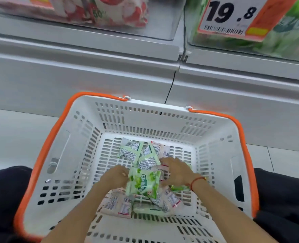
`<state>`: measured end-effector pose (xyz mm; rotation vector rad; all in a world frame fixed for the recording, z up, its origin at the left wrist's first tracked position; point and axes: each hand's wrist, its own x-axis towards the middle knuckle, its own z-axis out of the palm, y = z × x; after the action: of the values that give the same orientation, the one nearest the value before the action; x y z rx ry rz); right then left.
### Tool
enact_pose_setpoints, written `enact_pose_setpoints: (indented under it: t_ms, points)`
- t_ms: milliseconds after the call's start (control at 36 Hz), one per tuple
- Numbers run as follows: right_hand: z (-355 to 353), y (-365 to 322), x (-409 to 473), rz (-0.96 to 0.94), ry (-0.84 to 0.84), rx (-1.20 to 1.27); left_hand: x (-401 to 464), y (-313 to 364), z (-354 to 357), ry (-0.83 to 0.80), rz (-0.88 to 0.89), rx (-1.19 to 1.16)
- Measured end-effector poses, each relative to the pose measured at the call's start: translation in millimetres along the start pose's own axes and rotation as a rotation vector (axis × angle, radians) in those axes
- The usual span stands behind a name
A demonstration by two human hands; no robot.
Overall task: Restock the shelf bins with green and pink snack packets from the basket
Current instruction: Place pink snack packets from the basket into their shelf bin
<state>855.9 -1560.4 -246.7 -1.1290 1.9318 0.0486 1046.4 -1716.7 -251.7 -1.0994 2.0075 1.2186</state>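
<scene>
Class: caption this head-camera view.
Both hands, left and right, gather a green packet inside the white basket.

Person, head-camera view. Two bare forearms, no sleeves in view. Left hand (116,176): no ring, band or watch visible. Right hand (175,170): a thin red string bracelet (196,181) around the wrist, with a small yellowish bead or clasp at its outer side. Legs: dark, near-black trousers (6,193) at both lower frame edges.
</scene>
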Motion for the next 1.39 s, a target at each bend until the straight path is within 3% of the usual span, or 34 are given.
enact_pose_setpoints:
  t_ms: [83, 167, 250, 333, 389, 472, 556, 695, 750, 806, 889, 972, 1028, 1222, 1306, 1389]
  points:
    - [-18, -10, 8, -0.006, 0.089, 0.124, -4, -1, -13, 0.239, -0.096, 0.067]
    - [-22, -19, 20, 0.022, 0.172, -0.028, -9, -4, -24, 0.407, -0.169, 0.224]
    - [-10, -24, 30, 0.064, 0.127, -0.176, -14, -2, -34, 0.351, -0.252, 0.455]
    - [2, -23, 32, 0.067, 0.255, -0.272, -17, 8, -41, 0.223, -0.287, 0.649]
    - [2, -24, 27, 0.074, 0.279, -0.338, -20, 22, -46, 0.220, -0.277, 0.719]
    - [-18, -23, 19, 0.105, 0.165, -0.311, -25, 50, -51, 0.253, -0.189, 0.704]
    - [-57, -25, 5, 0.185, 0.015, 0.104, -22, 69, -55, 0.187, -0.108, 0.456]
    - [-122, -28, -38, 0.077, -0.317, 1.082, -40, 105, -64, -0.144, 0.011, -0.183]
    - [-139, -31, -53, -0.021, -0.339, 1.276, -53, 116, -70, -0.239, 0.110, -0.382]
    - [-152, -38, -66, -0.077, -0.274, 1.344, -66, 122, -77, -0.230, 0.202, -0.560]
    - [-170, -51, -83, -0.171, -0.228, 1.361, -78, 132, -90, 0.007, 0.317, -0.645]
    - [-192, -70, -99, -0.257, -0.123, 1.194, -91, 143, -105, 0.275, 0.378, -0.688]
    - [-206, -87, -107, -0.276, -0.024, 1.074, -104, 151, -117, 0.360, 0.439, -0.730]
    - [-245, -151, -136, -0.348, 0.507, 0.823, -148, 174, -158, 0.618, 0.669, -0.877]
    - [-272, -170, -163, -0.424, 0.664, 0.706, -165, 186, -177, 0.878, 0.837, -0.887]
    - [-300, -181, -186, -0.491, 0.885, 0.673, -175, 197, -210, 1.175, 0.886, -0.770]
